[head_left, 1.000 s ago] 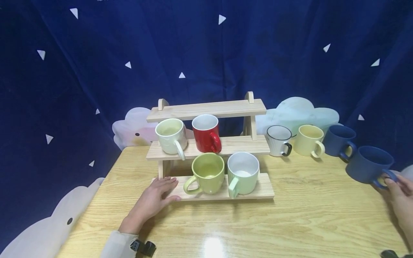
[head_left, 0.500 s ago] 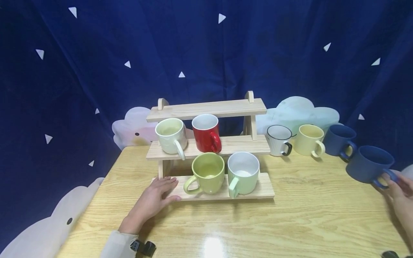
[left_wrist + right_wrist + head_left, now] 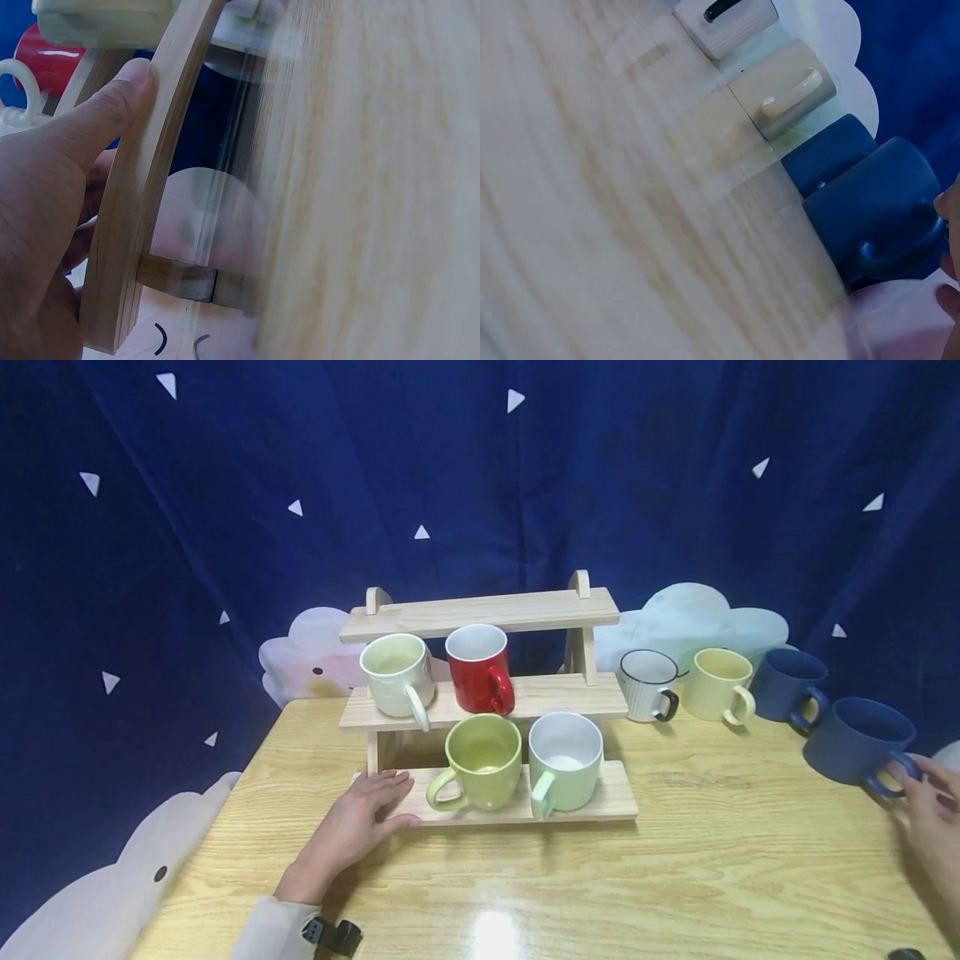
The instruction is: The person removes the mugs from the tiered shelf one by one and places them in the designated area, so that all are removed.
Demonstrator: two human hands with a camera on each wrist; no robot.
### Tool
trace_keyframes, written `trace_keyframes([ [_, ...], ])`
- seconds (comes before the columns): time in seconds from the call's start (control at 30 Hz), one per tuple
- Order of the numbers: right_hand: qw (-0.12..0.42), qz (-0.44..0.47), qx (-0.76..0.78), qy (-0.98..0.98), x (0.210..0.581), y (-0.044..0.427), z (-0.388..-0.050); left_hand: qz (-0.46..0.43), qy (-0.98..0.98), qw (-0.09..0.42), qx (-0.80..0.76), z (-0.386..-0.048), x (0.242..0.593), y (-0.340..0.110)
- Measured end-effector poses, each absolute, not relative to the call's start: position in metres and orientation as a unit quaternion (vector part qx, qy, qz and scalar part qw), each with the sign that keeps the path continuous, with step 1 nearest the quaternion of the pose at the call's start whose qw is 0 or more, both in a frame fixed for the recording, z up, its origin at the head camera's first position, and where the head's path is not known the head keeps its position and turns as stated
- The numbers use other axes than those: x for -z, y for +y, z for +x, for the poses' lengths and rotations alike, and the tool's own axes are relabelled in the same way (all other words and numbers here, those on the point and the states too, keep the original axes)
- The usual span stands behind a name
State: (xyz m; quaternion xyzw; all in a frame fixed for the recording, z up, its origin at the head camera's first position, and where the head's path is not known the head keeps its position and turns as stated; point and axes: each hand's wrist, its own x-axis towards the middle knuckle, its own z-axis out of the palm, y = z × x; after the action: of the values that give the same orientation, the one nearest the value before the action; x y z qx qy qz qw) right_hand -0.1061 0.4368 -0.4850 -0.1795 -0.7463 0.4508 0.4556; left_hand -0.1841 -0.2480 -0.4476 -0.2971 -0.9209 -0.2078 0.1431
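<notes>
My left hand (image 3: pixel 360 818) rests on the left end of the bottom board of a wooden tiered rack (image 3: pixel 615 789), fingers on top and thumb at the front edge. On that board stand an olive-green mug (image 3: pixel 483 768) and a pale mint mug (image 3: pixel 573 777). The middle board bears a cream mug (image 3: pixel 393 685) and a red mug (image 3: pixel 472 681). At the far right, my right hand (image 3: pixel 933 814), cut off by the frame, pinches the handle of an upright dark blue mug (image 3: pixel 874 206). That mug stands on the table, before a second dark blue mug (image 3: pixel 780 689).
A white ribbed mug (image 3: pixel 645 693) with a black handle and a pale yellow mug (image 3: pixel 712 689) stand right of the rack. Cloud-shaped cutouts (image 3: pixel 686 610) and a dark blue curtain (image 3: pixel 480 460) are behind the wooden table (image 3: pixel 712 877).
My right fingers have shifted very slightly at the blue mug's handle. My left hand and the mugs stay in place.
</notes>
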Motion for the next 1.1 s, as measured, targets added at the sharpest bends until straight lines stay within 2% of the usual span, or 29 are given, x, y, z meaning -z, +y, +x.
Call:
trace_keyframes([
  [0.17, 0.47, -0.14, -0.399, -0.775, 0.477, 0.432, -0.104, -0.299, -0.92, 0.146, 0.208, -0.184, 0.447, -0.248],
  [0.27, 0.515, -0.048, -0.354, -0.779, 0.47, 0.431, -0.107, -0.298, -0.92, 0.146, 0.207, -0.184, 0.446, -0.248],
  [0.37, 0.523, 0.041, -0.308, -0.793, 0.462, 0.429, -0.11, -0.294, -0.922, 0.147, 0.204, -0.183, 0.446, -0.248],
  [0.5, 0.491, 0.096, -0.289, -0.816, 0.454, 0.425, -0.109, -0.29, -0.924, 0.146, 0.203, -0.183, 0.447, -0.248],
  [0.77, 0.419, 0.075, -0.266, -0.865, 0.437, 0.407, -0.107, -0.287, -0.925, 0.135, 0.208, -0.182, 0.446, -0.247],
  [0.97, 0.28, 0.039, -0.213, -0.935, 0.413, 0.386, -0.103, -0.282, -0.928, 0.125, 0.209, -0.182, 0.446, -0.248],
  [1.1, 0.236, 0.04, -0.217, -0.946, 0.399, 0.372, -0.102, -0.281, -0.929, 0.123, 0.209, -0.182, 0.445, -0.248],
])
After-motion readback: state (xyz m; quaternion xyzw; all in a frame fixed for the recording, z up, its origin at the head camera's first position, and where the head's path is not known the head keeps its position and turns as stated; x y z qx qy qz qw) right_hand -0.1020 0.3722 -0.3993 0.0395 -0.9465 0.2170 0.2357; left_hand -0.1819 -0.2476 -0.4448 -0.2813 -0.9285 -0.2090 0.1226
